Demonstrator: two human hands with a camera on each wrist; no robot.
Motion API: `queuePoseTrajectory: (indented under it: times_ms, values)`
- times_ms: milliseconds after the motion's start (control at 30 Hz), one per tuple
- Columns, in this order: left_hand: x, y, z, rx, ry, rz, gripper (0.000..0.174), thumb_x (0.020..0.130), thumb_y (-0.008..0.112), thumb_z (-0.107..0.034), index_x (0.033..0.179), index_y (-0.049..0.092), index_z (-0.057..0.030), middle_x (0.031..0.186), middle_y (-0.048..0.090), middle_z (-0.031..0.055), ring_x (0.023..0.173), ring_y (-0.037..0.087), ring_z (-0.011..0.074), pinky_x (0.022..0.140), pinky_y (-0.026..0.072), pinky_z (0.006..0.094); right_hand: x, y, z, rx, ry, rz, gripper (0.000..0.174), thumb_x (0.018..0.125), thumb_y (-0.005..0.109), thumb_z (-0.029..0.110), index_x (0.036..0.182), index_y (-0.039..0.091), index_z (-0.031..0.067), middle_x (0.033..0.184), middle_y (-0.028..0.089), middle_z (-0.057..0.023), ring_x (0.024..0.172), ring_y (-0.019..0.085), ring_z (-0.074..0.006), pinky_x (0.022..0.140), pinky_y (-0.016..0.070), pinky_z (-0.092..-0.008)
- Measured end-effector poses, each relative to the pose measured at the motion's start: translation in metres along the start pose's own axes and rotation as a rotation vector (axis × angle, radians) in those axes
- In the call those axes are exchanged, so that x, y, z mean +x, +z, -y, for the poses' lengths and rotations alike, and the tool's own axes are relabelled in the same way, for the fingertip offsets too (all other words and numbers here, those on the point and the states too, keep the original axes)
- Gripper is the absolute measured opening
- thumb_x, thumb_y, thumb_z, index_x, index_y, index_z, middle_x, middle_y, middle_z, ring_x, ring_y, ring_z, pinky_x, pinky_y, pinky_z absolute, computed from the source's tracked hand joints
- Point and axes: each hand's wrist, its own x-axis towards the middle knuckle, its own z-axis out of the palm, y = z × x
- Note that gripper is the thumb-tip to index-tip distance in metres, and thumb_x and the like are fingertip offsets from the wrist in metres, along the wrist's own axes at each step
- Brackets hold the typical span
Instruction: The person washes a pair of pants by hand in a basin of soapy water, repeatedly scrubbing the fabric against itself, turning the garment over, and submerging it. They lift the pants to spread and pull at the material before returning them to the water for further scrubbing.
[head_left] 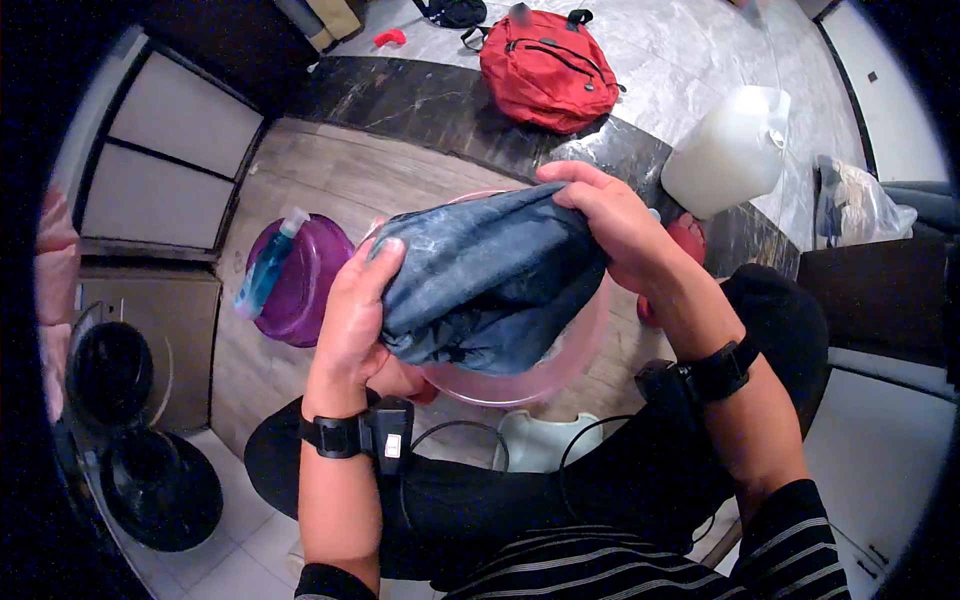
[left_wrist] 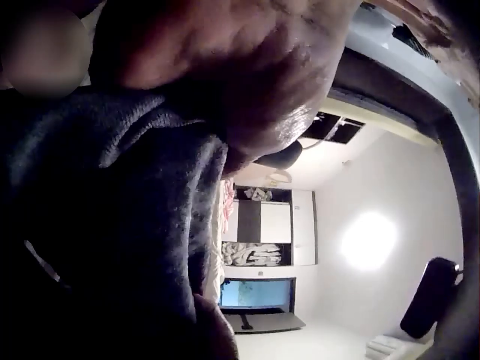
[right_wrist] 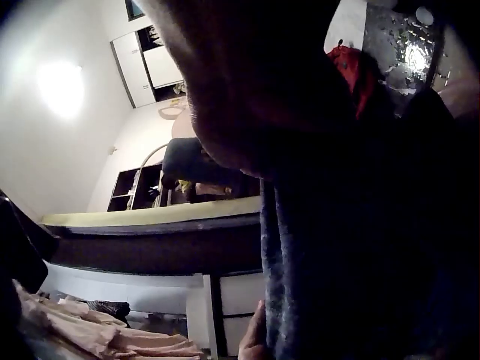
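A dark blue, denim-like garment (head_left: 490,275) is bunched and stretched between my two hands. My left hand (head_left: 352,305) grips its left end, thumb lying on top of the fabric. At the upper right corner, my right hand (head_left: 618,225) pinches the cloth between thumb and fingers. Directly beneath is a pink basin (head_left: 592,345), mostly covered by the garment in the head view. The left wrist view shows folds of the fabric (left_wrist: 120,195) close under the hand; in the right wrist view the cloth (right_wrist: 279,300) hangs down in shadow.
Left of the pink basin stands a purple basin (head_left: 325,262) with a blue-liquid bottle (head_left: 268,265) lying across it. A red backpack (head_left: 550,75) and a translucent jug (head_left: 730,150) sit beyond. A pale green stool (head_left: 545,442) is near my legs; black buckets (head_left: 160,490) are at lower left.
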Motion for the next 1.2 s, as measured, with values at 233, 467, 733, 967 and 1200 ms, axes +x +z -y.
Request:
queuePoseTrajectory:
  times_ms: [233, 467, 733, 967, 1200]
  values:
    - [0.006, 0.002, 0.01, 0.092, 0.136, -0.073, 0.034, 0.088, 0.056, -0.011, 0.121, 0.052, -0.0021, 0.116, 0.06, 0.0091, 0.102, 0.058, 0.0186, 0.092, 0.0454, 0.03, 0.005, -0.013, -0.003, -0.147, -0.222, -0.08, 0.025, 0.079, 0.051, 0.007, 0.101, 0.062, 0.0058, 0.085, 0.061, -0.0027, 0.079, 0.055, -0.0128, 0.07, 0.0436, -0.0241]
    - [0.015, -0.013, 0.017, 0.414, 0.296, -0.153, 0.017, 0.086, 0.052, -0.003, 0.099, 0.064, -0.0025, 0.1, 0.061, 0.0021, 0.091, 0.055, 0.0099, 0.08, 0.0433, 0.0225, 0.001, -0.014, -0.005, -0.354, -0.277, -0.071, 0.029, 0.076, 0.046, 0.003, 0.102, 0.059, 0.0041, 0.083, 0.06, -0.0041, 0.078, 0.055, -0.0129, 0.069, 0.0437, -0.0252]
    - [-0.004, 0.012, -0.002, 1.262, 0.603, -0.001, 0.063, 0.061, 0.081, -0.021, 0.116, 0.056, -0.0047, 0.117, 0.051, 0.0187, 0.107, 0.055, 0.0365, 0.089, 0.046, 0.0392, 0.004, -0.023, -0.002, -0.311, -0.117, -0.086, 0.031, 0.076, 0.047, -0.001, 0.104, 0.058, 0.0055, 0.083, 0.06, -0.0055, 0.072, 0.055, -0.0131, 0.062, 0.0434, -0.0267]
    - [0.008, 0.002, 0.018, 1.432, 0.577, -0.186, 0.046, 0.068, 0.069, -0.004, 0.113, 0.058, -0.008, 0.116, 0.054, 0.0196, 0.112, 0.053, 0.0388, 0.088, 0.0478, 0.0416, 0.012, -0.03, -0.006, -0.322, -0.024, 0.054, 0.018, 0.077, 0.053, 0.002, 0.092, 0.064, 0.0048, 0.083, 0.058, -0.0017, 0.075, 0.054, -0.0111, 0.068, 0.0425, -0.0234]
    - [0.017, -0.015, 0.01, 1.222, 0.445, -0.084, 0.017, 0.084, 0.06, -0.009, 0.098, 0.065, -0.0004, 0.085, 0.057, 0.0131, 0.084, 0.059, 0.0273, 0.077, 0.0454, 0.0324, -0.02, -0.014, -0.017, -1.158, -0.547, 0.245, 0.037, 0.079, 0.07, 0.03, 0.104, 0.065, 0.0038, 0.101, 0.057, -0.0149, 0.097, 0.057, -0.0273, 0.088, 0.0442, -0.033]
